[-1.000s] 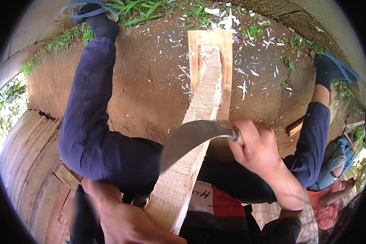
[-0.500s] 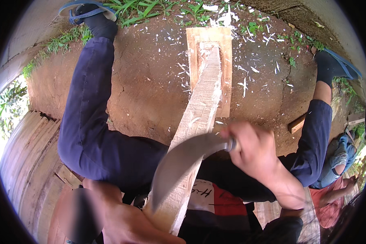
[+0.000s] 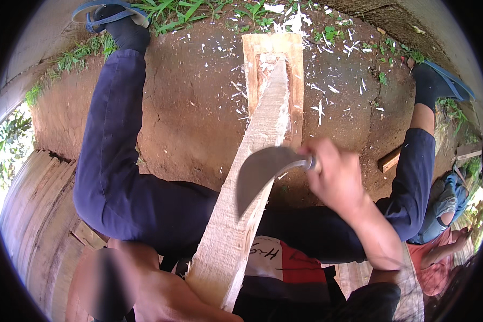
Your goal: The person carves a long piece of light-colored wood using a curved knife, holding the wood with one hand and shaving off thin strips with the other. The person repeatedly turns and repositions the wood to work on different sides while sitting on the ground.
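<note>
A long pale wooden plank, roughly hewn and narrower at its far end, slopes from my body to a flat board on the ground. My right hand is closed around the handle of a curved, broad-bladed knife. Its blade lies across the middle of the plank, tip pointing back toward me; whether it touches the wood I cannot tell. At the plank's near end, my left hand grips its left edge, with the fingers hidden by the wood.
The flat wooden board lies under the plank's far tip on brown earth. White wood shavings are scattered around it. My legs spread to both sides. A small wood block rests by my right leg. Another person sits at the far right.
My right hand and the curved knife have moved away from me, up along the plank. The blade has gone from the plank's near part to its middle. My left hand stays in place.
</note>
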Demonstrator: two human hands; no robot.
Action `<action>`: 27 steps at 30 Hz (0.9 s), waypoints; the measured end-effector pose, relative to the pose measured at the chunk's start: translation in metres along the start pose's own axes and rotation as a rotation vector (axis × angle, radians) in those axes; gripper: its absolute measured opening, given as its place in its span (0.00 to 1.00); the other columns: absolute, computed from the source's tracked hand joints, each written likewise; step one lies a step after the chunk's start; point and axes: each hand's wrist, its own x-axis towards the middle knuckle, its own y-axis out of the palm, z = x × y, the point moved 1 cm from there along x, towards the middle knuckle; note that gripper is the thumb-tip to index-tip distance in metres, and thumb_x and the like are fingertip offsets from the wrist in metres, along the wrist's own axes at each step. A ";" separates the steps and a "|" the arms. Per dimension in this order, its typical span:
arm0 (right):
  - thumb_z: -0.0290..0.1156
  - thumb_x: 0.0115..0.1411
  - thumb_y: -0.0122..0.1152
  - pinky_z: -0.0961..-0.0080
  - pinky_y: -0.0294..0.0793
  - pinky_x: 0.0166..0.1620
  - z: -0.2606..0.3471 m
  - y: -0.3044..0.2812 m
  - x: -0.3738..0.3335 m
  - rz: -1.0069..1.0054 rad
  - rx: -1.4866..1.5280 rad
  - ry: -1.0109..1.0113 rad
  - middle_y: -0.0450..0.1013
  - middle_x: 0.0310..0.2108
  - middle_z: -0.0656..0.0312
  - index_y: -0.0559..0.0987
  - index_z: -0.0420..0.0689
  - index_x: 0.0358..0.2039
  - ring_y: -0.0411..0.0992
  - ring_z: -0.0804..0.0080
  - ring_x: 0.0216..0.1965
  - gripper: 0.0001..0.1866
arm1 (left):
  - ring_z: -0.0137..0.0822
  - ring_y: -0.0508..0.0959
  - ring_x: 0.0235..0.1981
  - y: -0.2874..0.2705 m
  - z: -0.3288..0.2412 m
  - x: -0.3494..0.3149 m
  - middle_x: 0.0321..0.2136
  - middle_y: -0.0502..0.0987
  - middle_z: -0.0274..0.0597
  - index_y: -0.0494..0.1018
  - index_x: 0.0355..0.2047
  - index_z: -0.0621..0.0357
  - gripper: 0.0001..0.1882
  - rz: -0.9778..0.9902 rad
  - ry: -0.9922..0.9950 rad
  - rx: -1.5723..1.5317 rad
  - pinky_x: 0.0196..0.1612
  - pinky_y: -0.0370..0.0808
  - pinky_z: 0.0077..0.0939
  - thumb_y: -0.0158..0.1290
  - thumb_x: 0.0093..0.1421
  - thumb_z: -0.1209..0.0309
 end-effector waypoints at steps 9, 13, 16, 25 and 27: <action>0.29 0.56 0.58 0.59 0.75 0.22 -0.017 0.005 0.004 0.043 -0.114 0.036 0.73 0.21 0.52 0.72 0.46 0.35 0.75 0.53 0.20 0.07 | 0.40 0.73 0.32 0.007 0.009 -0.004 0.31 0.73 0.38 0.70 0.35 0.54 0.15 0.020 0.004 0.021 0.40 0.71 0.41 0.60 0.47 0.66; 0.28 0.56 0.57 0.59 0.75 0.22 0.005 0.003 -0.007 -0.019 -0.027 -0.068 0.74 0.21 0.53 0.72 0.47 0.35 0.75 0.54 0.21 0.06 | 0.41 0.74 0.32 0.008 0.009 -0.003 0.31 0.73 0.39 0.70 0.35 0.54 0.16 0.029 0.005 0.032 0.41 0.71 0.41 0.60 0.46 0.66; 0.28 0.55 0.58 0.61 0.75 0.22 -0.012 0.006 0.001 0.017 -0.207 0.072 0.73 0.21 0.54 0.72 0.47 0.36 0.75 0.56 0.20 0.07 | 0.41 0.74 0.32 0.005 0.013 -0.002 0.31 0.73 0.39 0.69 0.35 0.55 0.17 0.023 0.015 0.049 0.41 0.71 0.41 0.61 0.46 0.67; 0.27 0.56 0.58 0.58 0.74 0.22 -0.020 0.004 0.011 0.087 -0.223 0.184 0.74 0.20 0.53 0.71 0.47 0.37 0.75 0.51 0.20 0.09 | 0.43 0.74 0.34 0.015 0.015 -0.005 0.32 0.73 0.41 0.69 0.36 0.56 0.19 0.032 0.019 0.061 0.41 0.71 0.41 0.62 0.44 0.67; 0.26 0.57 0.57 0.56 0.74 0.22 0.002 0.008 0.001 0.001 -0.042 0.004 0.73 0.18 0.51 0.70 0.46 0.38 0.74 0.49 0.19 0.09 | 0.44 0.74 0.34 0.011 0.020 -0.006 0.32 0.73 0.41 0.69 0.36 0.56 0.19 0.034 0.024 0.084 0.41 0.71 0.41 0.62 0.44 0.67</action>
